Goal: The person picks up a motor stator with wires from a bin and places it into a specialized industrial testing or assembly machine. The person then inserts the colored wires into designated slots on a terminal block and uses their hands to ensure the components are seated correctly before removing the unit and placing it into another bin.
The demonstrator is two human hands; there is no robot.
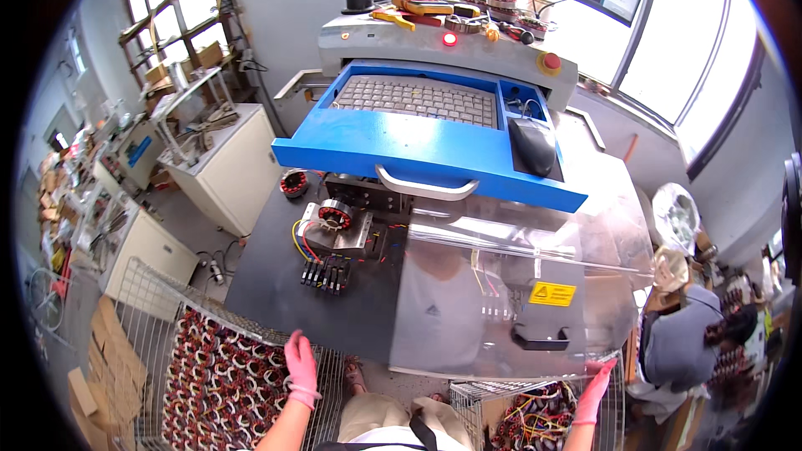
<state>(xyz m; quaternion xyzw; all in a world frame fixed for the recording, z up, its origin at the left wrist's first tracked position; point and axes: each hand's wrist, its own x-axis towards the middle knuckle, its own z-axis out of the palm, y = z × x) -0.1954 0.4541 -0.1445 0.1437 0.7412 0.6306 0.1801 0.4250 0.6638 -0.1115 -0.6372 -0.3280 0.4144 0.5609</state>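
My left hand (302,369), in a pink glove, is raised with its fingers stretched out at the front edge of the black worktop (351,317). It holds nothing and is beside a wire basket (134,292) full of wound motor stators (221,376). My right hand (593,392), also gloved in pink, is by the front right corner of the clear cover (468,326); its fingers look apart, and whether they touch the cover is unclear. Left of the cover, one stator (336,214) sits on a metal fixture (357,234), its yellow and red leads running to a black terminal block (324,274).
Above the worktop a blue drawer (401,146) holds a keyboard (418,100) and mouse (533,146). Another stator (294,183) lies at the back left. A second basket (468,397) of wired parts stands below my right hand. A person (685,338) sits bent at the right.
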